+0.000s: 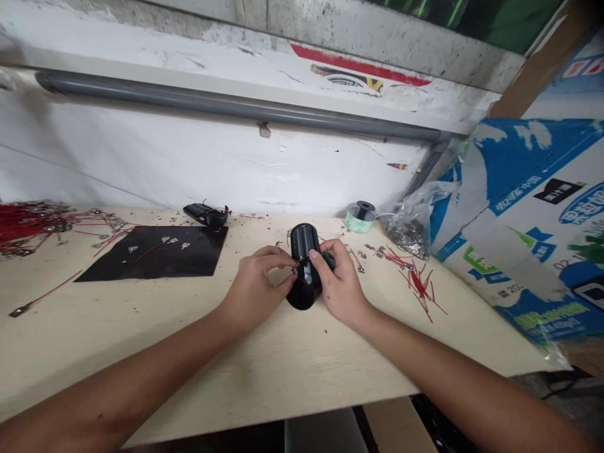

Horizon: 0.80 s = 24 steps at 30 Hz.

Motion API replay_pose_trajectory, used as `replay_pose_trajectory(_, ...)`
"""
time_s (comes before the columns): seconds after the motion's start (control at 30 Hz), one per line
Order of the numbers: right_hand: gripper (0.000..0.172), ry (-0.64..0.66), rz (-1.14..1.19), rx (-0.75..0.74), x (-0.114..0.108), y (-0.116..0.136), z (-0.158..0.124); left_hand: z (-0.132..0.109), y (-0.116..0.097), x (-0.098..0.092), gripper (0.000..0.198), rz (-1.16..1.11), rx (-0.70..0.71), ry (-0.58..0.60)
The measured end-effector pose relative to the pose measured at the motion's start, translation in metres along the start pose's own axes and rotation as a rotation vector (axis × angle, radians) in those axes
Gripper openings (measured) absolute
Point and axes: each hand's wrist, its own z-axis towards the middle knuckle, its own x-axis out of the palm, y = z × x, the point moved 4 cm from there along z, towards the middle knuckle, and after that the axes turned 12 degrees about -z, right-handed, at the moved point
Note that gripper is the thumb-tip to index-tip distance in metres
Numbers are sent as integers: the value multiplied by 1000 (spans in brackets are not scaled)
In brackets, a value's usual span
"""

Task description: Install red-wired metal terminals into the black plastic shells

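A glossy black plastic housing point(302, 267), rounded with a ribbed cylindrical end, lies on the pale wooden table point(283, 365) between both hands. My left hand point(257, 286) is curled beside its left flank, fingertips pinched on a small metal piece with a red wire at the housing's side. My right hand point(338, 283) wraps the housing's right side, thumb on top, with something green partly hidden under the fingers.
A black mat point(155, 255) with small metal terminals lies to the left, another black housing point(207, 215) behind it. Red wires point(28, 223) pile at far left, more red wires point(419, 283) at right. A solder spool point(359, 217), a bag of metal parts point(408, 229) and a blue-white carton point(533, 226) stand right.
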Motion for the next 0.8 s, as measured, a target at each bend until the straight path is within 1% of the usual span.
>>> replay_pose_trajectory(0.17,20,7,-1,3,1,-2,0,2,1,0,14,41,-55,8)
replay_pose_trajectory(0.37,20,-6,-12,0,0,-1,1,1,3,-2,12,-21,-158,-55)
replay_pose_trajectory(0.47,21,-29,-37,-7,-2,-1,2,0,4,-4,12,-55,-164,-73)
replay_pose_trajectory(0.7,20,-9,-11,9,-1,-2,1,0,5,-3,12,-69,-197,-76)
replay_pose_trajectory(0.8,20,-10,-8,11,-1,-2,0,0,6,-3,11,-61,-187,-71)
